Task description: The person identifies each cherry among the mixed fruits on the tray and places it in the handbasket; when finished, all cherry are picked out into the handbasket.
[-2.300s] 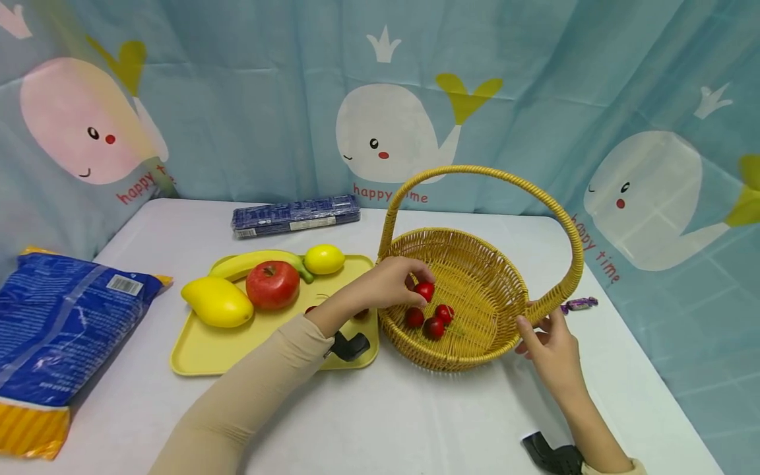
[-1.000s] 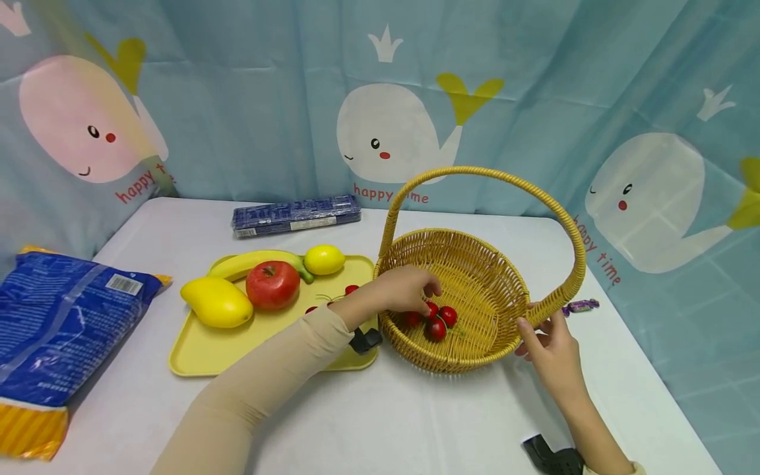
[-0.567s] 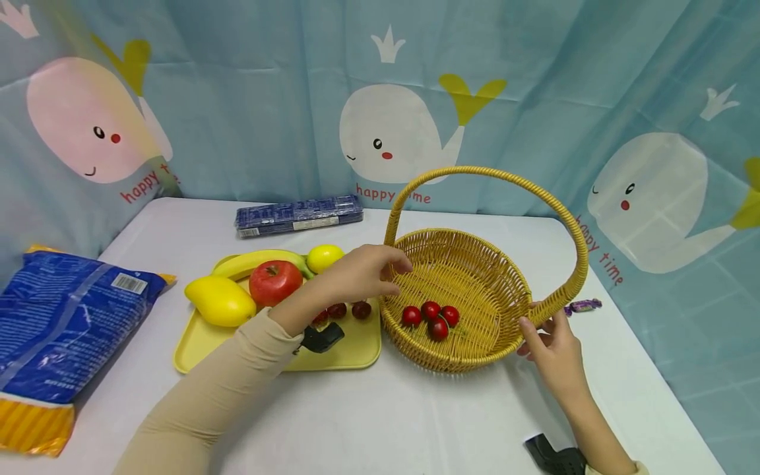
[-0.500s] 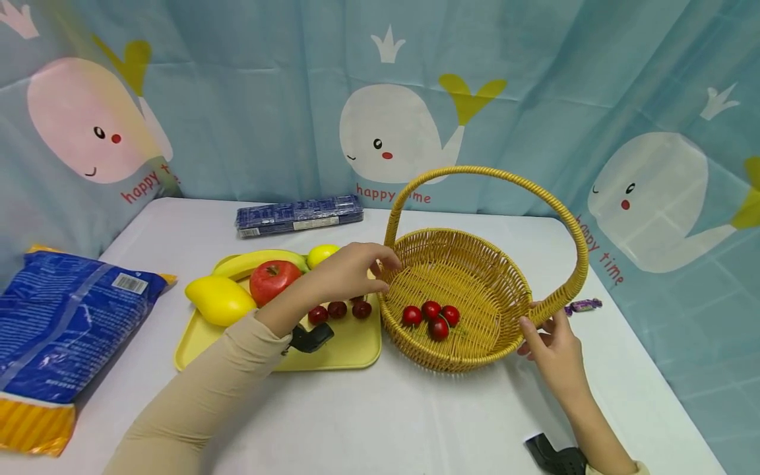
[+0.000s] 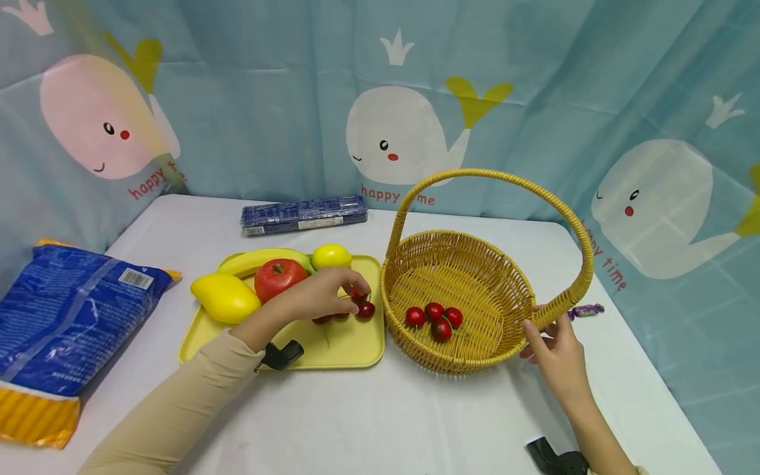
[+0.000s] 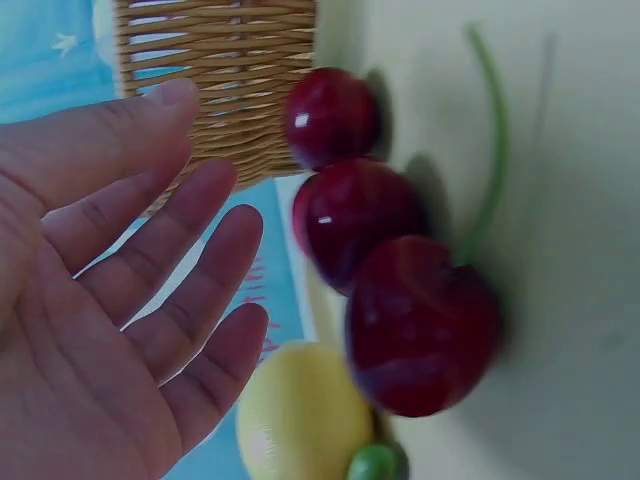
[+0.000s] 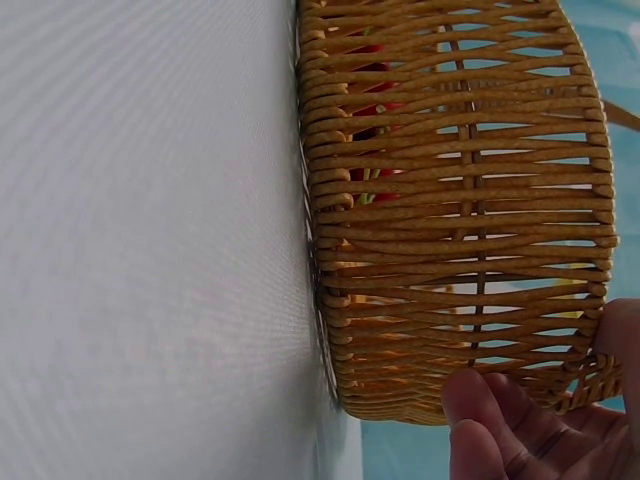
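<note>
Blue curtain (image 5: 237,125) right across the back, printed whales all over it, and below it the white table (image 5: 356,422)! The big yellow wicker basket (image 5: 451,361), handle up, stands right of the middle, toward the table's right edge. Out by the left edge lies a blue and orange bag (image 5: 83,316), and between the two, a yellow tray (image 5: 350,351), just beside the basket. Up near the far edge, a dark blue packet (image 5: 305,215), lying flat. Now the hands: the right hand (image 5: 561,359) has thumb and fingers pinching the basket's rim at the foot of the handle. The left hand (image 5: 315,295) is over the tray, fingers bent and spread apart; whether a fingertip touches anything, I cannot tell! Tray's left side, a mango (image 5: 225,299), a banana (image 5: 255,262) behind it, then a red apple (image 5: 279,278), and a lemon (image 5: 331,256) at the far rim. One purple sweet (image 5: 586,311) near the table's right edge. Smallest of all, four cherries (image 5: 441,329) clustered in the basket's near left part, more cherries (image 5: 365,309) on the tray by the left hand's fingers
</note>
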Tool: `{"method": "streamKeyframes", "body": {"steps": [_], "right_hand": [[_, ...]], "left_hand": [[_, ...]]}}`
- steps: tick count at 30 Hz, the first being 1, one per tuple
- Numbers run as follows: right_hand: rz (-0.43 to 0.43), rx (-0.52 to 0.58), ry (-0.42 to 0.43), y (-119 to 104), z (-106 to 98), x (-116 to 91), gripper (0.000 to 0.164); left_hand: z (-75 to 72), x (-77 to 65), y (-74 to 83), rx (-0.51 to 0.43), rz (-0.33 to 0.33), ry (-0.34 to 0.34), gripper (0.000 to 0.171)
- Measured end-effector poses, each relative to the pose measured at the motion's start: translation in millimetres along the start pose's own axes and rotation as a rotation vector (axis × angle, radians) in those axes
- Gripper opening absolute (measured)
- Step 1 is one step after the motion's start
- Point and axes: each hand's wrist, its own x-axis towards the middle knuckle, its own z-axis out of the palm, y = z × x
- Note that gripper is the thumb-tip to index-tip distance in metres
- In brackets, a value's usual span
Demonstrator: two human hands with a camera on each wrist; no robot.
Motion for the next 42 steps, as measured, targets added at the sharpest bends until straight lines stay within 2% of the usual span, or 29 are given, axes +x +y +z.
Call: {"method": "streamKeyframes", "body": {"steps": [9, 18, 23, 31, 38, 42], "right_hand": [[0.010, 0.014, -0.001, 0, 0, -1, 0.038], [0.005, 0.007, -0.008, 0, 1, 1, 0.037], [0.009, -0.001, -0.004, 0, 0, 1, 0.037], [0.016, -0.005, -0.003, 1, 1, 0, 0.037], [0.017, 0.004, -0.006, 0, 0, -1, 0.038], [0.015, 0.004, -0.009, 0, 0, 0, 0.038]], "left_hand": [[12.2, 5.8, -8.4, 0.072, 0.004, -0.056, 0.031], [19.6, 9.5, -8.3, 0.194, -0.042, -0.053, 0.035], [24.1, 14.2, -7.9, 0.245, -0.045, -0.063, 0.034], [23.5, 12.4, -3.6, 0.211, -0.033, -0.057, 0.032], [8.5, -2.3, 2.3, 0.164, 0.034, -0.046, 0.034], [-0.6, -12.5, 7.1, 0.088, 0.054, -0.047, 0.033]]}}
